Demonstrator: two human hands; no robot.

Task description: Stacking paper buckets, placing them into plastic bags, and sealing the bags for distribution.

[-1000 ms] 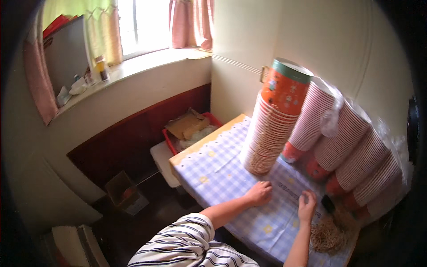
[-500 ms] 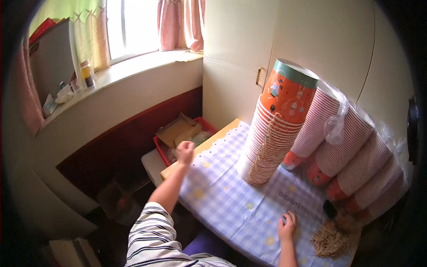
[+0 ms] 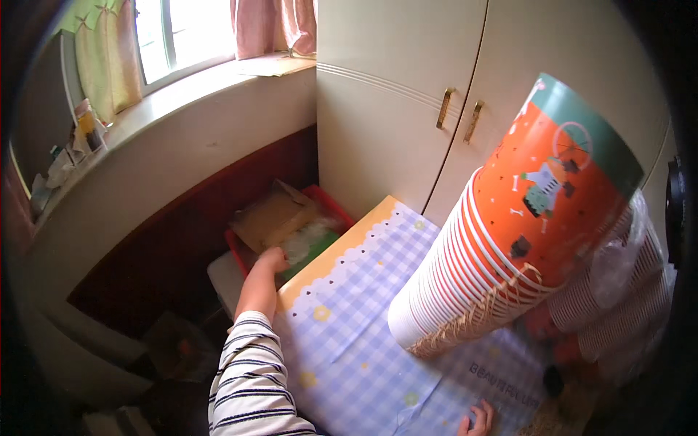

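Head view: reaching with the left hand over the near side of a red plastic crate, bending the fingers downward; being unable to tell whether pinching them together or gripping anything inside. Laying the right hand low in view at the blue-checked tablecloth, spreading its visible fingers slightly apart.

Looking just beyond the left fingertips, seeing crumpled clear plastic and a green surface inside the crate, and just past them a brown cardboard piece. Noticing a white base under the crate, below those fingers.

Looking rightward from the left fingers and past the right ones, seeing a tall stack of nested paper cups standing on the cloth, with an orange, green-banded cup uppermost and tan raffia down one side. Seeing, farther right of the right fingers, more bagged cup stacks, and well beyond both sets of fingers a cream cupboard with brass handles.
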